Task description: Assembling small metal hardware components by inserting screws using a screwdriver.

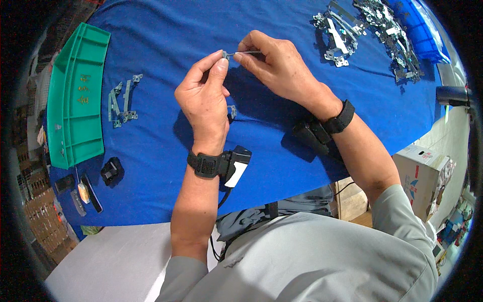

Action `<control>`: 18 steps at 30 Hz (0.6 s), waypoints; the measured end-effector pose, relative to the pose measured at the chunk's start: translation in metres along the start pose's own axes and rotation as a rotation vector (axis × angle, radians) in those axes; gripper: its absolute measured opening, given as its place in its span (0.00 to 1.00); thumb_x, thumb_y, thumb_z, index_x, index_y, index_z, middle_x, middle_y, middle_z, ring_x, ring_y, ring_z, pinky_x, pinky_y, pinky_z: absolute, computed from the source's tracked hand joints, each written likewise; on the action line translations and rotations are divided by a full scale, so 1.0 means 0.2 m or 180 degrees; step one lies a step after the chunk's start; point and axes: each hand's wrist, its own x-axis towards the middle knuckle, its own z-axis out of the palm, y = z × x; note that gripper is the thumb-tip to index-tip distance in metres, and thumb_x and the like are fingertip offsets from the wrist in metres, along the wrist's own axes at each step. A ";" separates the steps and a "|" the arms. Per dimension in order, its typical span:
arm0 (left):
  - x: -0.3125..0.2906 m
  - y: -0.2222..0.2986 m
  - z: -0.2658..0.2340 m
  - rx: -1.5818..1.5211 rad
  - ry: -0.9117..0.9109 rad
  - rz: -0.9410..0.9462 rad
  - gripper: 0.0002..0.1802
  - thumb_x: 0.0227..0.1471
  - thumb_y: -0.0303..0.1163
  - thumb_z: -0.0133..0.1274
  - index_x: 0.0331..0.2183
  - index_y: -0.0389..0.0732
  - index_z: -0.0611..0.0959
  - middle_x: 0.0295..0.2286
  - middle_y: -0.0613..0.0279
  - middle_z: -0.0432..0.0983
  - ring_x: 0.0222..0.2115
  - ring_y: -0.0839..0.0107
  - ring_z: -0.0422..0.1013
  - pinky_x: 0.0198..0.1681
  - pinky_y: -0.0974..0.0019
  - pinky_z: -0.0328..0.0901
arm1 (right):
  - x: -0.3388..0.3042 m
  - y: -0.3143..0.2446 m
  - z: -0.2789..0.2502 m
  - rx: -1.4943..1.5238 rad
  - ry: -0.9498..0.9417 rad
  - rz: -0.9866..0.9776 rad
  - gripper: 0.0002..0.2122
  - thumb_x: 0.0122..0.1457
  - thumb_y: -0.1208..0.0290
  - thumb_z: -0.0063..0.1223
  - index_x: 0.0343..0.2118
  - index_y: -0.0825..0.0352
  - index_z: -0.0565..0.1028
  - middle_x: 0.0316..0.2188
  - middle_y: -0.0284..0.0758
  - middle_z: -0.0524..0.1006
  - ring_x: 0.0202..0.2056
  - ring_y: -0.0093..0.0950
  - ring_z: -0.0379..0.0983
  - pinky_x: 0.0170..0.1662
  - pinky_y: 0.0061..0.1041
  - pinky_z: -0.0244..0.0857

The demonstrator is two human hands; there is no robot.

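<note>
My left hand [205, 95] pinches a small grey metal piece [226, 54] between thumb and forefinger, above the blue cloth. Beside it, my right hand [274, 63] is closed on a thin metal rod [247, 52], whose tip meets the small piece. Fingers hide most of both parts. A metal bracket end [232, 111] shows past the heel of my left hand; whether it is held or lies on the cloth I cannot tell. Left of that hand, grey metal hinge brackets [126, 100] lie on the cloth.
A green plastic tray [103, 70] stands at the left. Piles of metal hinge parts [338, 38] lie at the far right by a blue bin [425, 35]. Small dark tools [91, 193] and a black object [111, 171] sit near left. A cardboard box [415, 173] stands beyond the table's right edge.
</note>
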 end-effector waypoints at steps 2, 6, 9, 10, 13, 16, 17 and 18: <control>0.00 0.00 0.00 -0.0010 0.0018 -0.0012 0.11 0.52 0.24 0.61 0.39 0.34 0.84 0.27 0.64 0.79 0.17 0.84 0.63 0.19 0.82 0.57 | 0.00 0.00 0.00 0.0063 0.0090 -0.0126 0.12 0.59 0.64 0.56 0.28 0.69 0.75 0.16 0.46 0.72 0.19 0.43 0.72 0.22 0.37 0.62; 0.00 0.00 0.00 -0.0001 -0.0041 0.0002 0.11 0.52 0.24 0.61 0.39 0.34 0.84 0.27 0.64 0.79 0.17 0.84 0.64 0.19 0.81 0.58 | 0.00 0.01 -0.01 -0.0204 -0.0161 0.0157 0.11 0.59 0.65 0.56 0.28 0.69 0.75 0.17 0.46 0.73 0.20 0.44 0.72 0.22 0.38 0.63; 0.00 0.00 -0.01 0.0022 -0.0109 0.0013 0.11 0.52 0.24 0.61 0.40 0.34 0.84 0.28 0.63 0.79 0.17 0.84 0.64 0.19 0.81 0.58 | 0.00 0.01 -0.01 -0.0287 -0.0033 -0.0003 0.11 0.59 0.65 0.57 0.28 0.69 0.75 0.17 0.46 0.73 0.20 0.44 0.73 0.22 0.38 0.63; 0.00 0.00 -0.01 0.0025 -0.0161 0.0019 0.11 0.52 0.24 0.60 0.40 0.33 0.84 0.28 0.63 0.80 0.17 0.84 0.64 0.19 0.81 0.59 | 0.00 0.01 -0.01 -0.0340 0.0035 -0.0060 0.11 0.59 0.65 0.57 0.27 0.69 0.75 0.17 0.46 0.73 0.20 0.44 0.73 0.22 0.38 0.63; 0.01 -0.01 0.00 -0.0173 -0.0199 -0.0003 0.11 0.52 0.21 0.57 0.41 0.33 0.84 0.29 0.62 0.80 0.17 0.84 0.65 0.19 0.80 0.59 | 0.00 0.00 -0.01 -0.0233 0.0021 0.0083 0.11 0.58 0.65 0.57 0.28 0.69 0.75 0.17 0.46 0.74 0.20 0.44 0.73 0.23 0.38 0.64; 0.01 -0.01 -0.01 -0.0174 -0.0199 0.0052 0.13 0.52 0.17 0.52 0.41 0.32 0.84 0.30 0.61 0.80 0.17 0.83 0.65 0.20 0.80 0.59 | 0.00 0.00 -0.02 -0.0328 -0.0022 0.0027 0.10 0.58 0.66 0.57 0.29 0.69 0.75 0.18 0.45 0.74 0.21 0.43 0.74 0.23 0.37 0.65; 0.01 -0.01 -0.01 -0.0176 -0.0200 0.0051 0.13 0.52 0.17 0.52 0.41 0.32 0.84 0.30 0.61 0.80 0.17 0.83 0.65 0.20 0.80 0.59 | 0.00 -0.01 -0.02 -0.0331 -0.0023 0.0028 0.10 0.58 0.66 0.57 0.29 0.69 0.75 0.18 0.45 0.74 0.21 0.43 0.74 0.23 0.37 0.65; 0.01 -0.01 -0.01 -0.0101 -0.0189 0.0035 0.14 0.52 0.16 0.51 0.41 0.32 0.84 0.31 0.60 0.80 0.17 0.83 0.65 0.20 0.80 0.59 | 0.00 -0.01 -0.02 -0.0257 0.0003 -0.0023 0.10 0.58 0.66 0.57 0.28 0.69 0.75 0.18 0.45 0.74 0.21 0.43 0.74 0.23 0.37 0.64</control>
